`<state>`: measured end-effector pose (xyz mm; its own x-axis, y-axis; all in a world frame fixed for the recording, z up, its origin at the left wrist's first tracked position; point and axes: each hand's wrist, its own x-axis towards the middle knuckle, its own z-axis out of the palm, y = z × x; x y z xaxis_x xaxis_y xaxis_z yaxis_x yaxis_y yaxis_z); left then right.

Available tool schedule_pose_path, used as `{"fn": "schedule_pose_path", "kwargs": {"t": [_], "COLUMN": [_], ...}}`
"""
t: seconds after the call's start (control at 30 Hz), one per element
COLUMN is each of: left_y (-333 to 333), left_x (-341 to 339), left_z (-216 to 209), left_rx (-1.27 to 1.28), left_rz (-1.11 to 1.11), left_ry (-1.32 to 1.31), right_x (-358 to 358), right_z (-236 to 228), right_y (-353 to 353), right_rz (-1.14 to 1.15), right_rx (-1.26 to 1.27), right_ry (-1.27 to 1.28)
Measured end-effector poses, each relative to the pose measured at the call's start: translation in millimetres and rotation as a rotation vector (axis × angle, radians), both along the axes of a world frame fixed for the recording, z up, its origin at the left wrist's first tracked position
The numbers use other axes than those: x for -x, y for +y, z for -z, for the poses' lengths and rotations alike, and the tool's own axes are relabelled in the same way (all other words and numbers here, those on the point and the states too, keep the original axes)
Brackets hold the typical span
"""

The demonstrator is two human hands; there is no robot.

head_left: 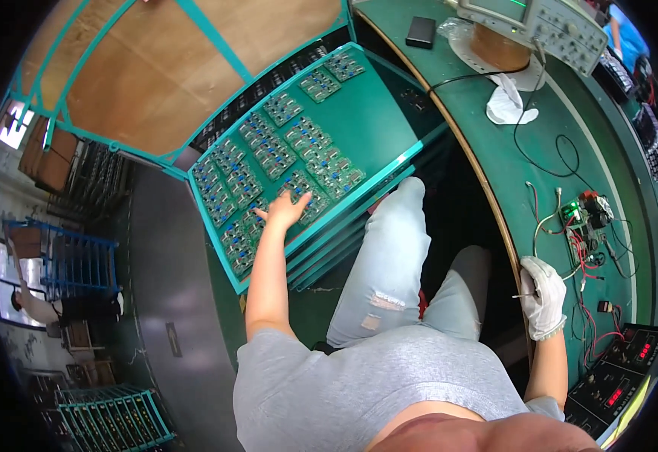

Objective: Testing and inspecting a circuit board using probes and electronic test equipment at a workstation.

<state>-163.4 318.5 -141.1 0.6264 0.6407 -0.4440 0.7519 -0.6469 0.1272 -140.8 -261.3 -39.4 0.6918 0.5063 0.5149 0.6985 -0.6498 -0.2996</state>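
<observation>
My bare left hand [283,211] reaches over a green tray [374,98] on which many small circuit boards [317,147] lie in rows. Its thumb and fingers are spread, at or just above the boards near the tray's close edge; whether they touch one I cannot tell. At the edge of the workbench on the right, my right hand [543,296], in a white glove, is closed around a thin rod-like tool [519,296] whose tip sticks out to the left. Beyond that hand, a circuit board with wires [586,222] rests on the bench.
More trays [321,256] are stacked below the top one. An oscilloscope [532,26], a white glove [508,102] and a black box [421,32] occupy the far bench [487,143]. Power supplies with red displays [615,377] stand at the lower right. Loose cables [521,147] cross the bench.
</observation>
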Motion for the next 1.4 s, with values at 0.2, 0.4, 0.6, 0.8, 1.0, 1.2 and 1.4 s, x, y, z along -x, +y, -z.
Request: {"fn": "schedule_pose_path", "kwargs": {"t": [0.2,0.4,0.6,0.8,1.0,1.2,1.4], "left_y": [-4.0,-10.8,-29.1,-25.3,-28.7,-36.5,-40.7], "left_x": [17.0,-34.4,-83.4,-84.8,-93.5,-98.4,-99.5], "left_z": [26.7,34.8,29.3,34.1,54.5,72.0,63.5], "left_rx": [-0.028,0.129,0.059,-0.017,-0.125,-0.129,-0.122], "left_rz": [-0.061,-0.303,-0.254,-0.247,-0.214,-0.240,-0.202], "left_ry": [-0.161,-0.428,-0.102,-0.114,-0.227,-0.337,-0.291], "right_x": [1.3,0.1,0.2,0.1,-0.8,-1.3,-1.1], "right_z": [2.9,2.2,1.9,2.4,4.8,8.4,10.2], "right_y": [-3.1,-0.3,2.0,1.4,0.0,-2.4,-4.2], "right_rz": [-0.013,-0.007,0.001,0.024,0.035,0.033,0.045], "right_rx": [-0.006,-0.045,-0.055,-0.042,-0.034,-0.034,-0.025], "right_ry": [0.027,0.051,0.035,0.021,0.029,0.028,0.063]}}
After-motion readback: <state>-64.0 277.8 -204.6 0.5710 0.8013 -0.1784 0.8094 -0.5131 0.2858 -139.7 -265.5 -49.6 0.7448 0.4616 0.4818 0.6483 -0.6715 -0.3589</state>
